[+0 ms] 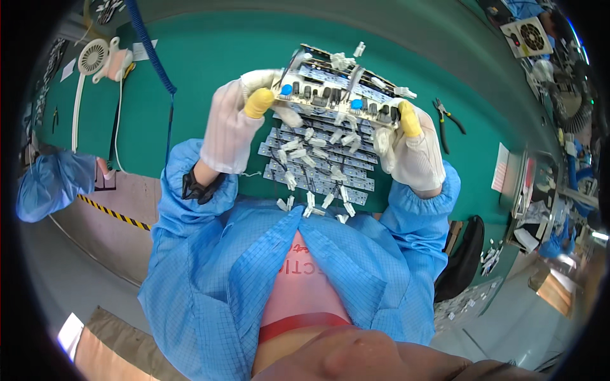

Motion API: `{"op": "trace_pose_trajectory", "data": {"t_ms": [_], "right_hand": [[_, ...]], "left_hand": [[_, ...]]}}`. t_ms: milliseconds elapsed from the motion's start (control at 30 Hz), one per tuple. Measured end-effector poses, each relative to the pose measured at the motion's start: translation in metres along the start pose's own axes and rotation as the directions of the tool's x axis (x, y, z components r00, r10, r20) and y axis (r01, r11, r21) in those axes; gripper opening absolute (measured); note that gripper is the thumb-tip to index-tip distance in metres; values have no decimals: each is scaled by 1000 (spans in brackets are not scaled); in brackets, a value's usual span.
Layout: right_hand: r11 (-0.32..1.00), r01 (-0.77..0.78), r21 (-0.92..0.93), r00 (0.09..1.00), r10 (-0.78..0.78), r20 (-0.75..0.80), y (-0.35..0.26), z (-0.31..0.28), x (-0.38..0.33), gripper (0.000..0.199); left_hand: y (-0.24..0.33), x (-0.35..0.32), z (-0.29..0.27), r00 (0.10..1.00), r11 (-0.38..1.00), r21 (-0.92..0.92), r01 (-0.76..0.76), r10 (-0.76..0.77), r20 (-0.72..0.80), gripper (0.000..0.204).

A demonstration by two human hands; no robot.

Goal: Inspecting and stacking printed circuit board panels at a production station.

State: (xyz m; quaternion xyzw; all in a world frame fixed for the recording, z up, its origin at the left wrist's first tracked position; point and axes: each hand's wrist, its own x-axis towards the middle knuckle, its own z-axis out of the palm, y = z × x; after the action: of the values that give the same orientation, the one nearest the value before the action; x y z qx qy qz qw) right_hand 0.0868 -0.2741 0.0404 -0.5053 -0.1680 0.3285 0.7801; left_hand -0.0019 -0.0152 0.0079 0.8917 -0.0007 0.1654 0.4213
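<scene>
Both hands wear white gloves with yellow finger cots on the thumbs. My left hand (236,124) grips the left end of a white circuit board (337,89) with black and blue parts and white connectors. My right hand (414,149) grips the same board at its right end. The board is held up above the green bench. Under it lies a stack of several similar boards (318,166) with white plugs on short wires hanging toward me. My blue sleeves come in from below.
The green bench mat (210,57) spreads ahead. Black pliers (448,120) lie to the right of my right hand. A blue coiled cable (152,47) hangs at upper left, by a small white fan (93,56). Another person's blue sleeve (47,184) is at far left.
</scene>
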Motion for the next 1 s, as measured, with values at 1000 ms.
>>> {"op": "trace_pose_trajectory", "data": {"t_ms": [1000], "right_hand": [[-18,6,-1000,998,68,5,-9,-91,82,43]], "left_hand": [[1,19,-15,945,942,228,-246,286,-158,30]]}}
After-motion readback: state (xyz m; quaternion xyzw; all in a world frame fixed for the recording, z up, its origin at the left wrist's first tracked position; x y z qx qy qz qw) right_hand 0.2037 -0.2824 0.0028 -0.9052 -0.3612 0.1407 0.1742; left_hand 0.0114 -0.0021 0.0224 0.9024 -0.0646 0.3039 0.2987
